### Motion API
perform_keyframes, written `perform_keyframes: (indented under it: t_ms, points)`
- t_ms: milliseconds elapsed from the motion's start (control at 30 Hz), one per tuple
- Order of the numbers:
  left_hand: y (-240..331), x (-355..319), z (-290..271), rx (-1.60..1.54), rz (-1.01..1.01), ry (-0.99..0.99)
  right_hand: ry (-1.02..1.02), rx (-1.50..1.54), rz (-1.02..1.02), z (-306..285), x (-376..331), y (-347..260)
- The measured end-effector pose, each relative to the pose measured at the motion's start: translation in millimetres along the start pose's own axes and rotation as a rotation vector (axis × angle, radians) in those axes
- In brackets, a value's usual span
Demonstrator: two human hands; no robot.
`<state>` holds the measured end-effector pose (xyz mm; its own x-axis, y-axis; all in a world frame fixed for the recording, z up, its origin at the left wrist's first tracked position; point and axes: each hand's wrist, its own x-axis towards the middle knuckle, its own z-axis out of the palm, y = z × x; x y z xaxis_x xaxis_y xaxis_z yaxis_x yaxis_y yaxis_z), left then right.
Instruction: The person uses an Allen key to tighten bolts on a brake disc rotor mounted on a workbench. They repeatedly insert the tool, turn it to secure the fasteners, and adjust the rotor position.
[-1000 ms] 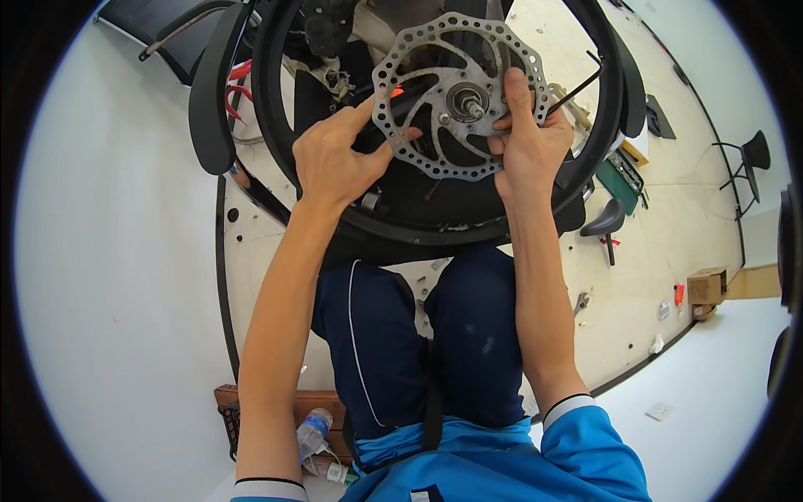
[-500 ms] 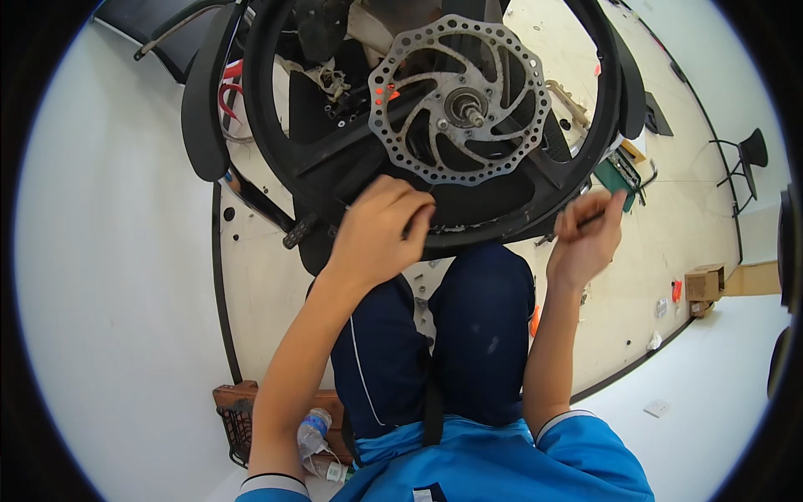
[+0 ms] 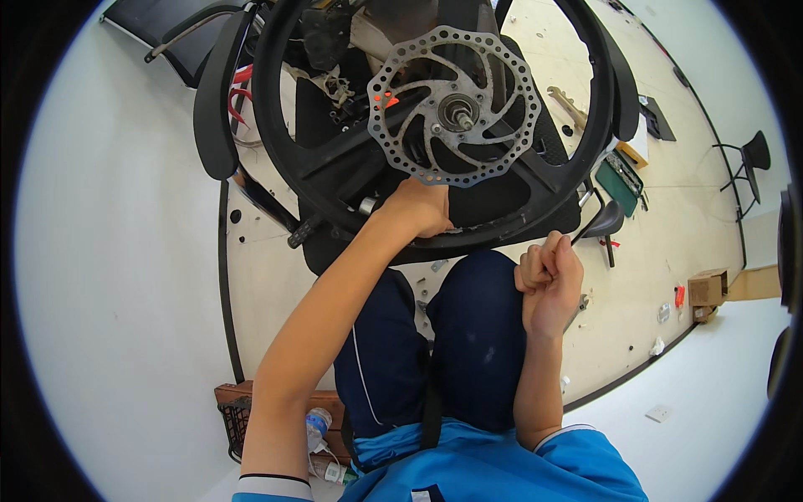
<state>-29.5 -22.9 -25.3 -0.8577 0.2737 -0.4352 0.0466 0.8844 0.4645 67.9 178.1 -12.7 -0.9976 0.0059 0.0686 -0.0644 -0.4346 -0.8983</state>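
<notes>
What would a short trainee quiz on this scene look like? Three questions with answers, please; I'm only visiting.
1. Which hand holds the thin, black, bent rod-like tool?
2. Where is the left hand?
A) On a knee
B) By the lower edge of the round, silver, perforated metal disc
C) On a saddle
3. True or false: the disc lies on the floor, apart from the large, black, spoked wheel.

Key:
1. The right hand.
2. B; its fingertips are hidden.
3. False; the disc sits at the wheel's centre.
</notes>
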Motion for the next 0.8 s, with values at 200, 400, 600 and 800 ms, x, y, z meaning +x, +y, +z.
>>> perform_keyframes:
  t_ms: [200,400,600,800]
  points:
    - [-3.0,6.8,1.1,-0.018,-0.033,0.025,-0.070,0.002,0.016,-1.7,-2.3,-6.2]
    - [-13.2,0.8,10.5,-0.253,-0.072,0.123,-0.146,0.025,0.055,-0.8,-4.8,-14.7]
    - [2.4,6.6,1.3,0.014,-0.137,0.079,-0.189,0.014,0.118,3.0,-7.5,-17.6]
    - [-14.1,14.0,6.0,-0.262,-0.091,0.014,-0.206,0.042,0.128,1.4,-6.5,-19.1]
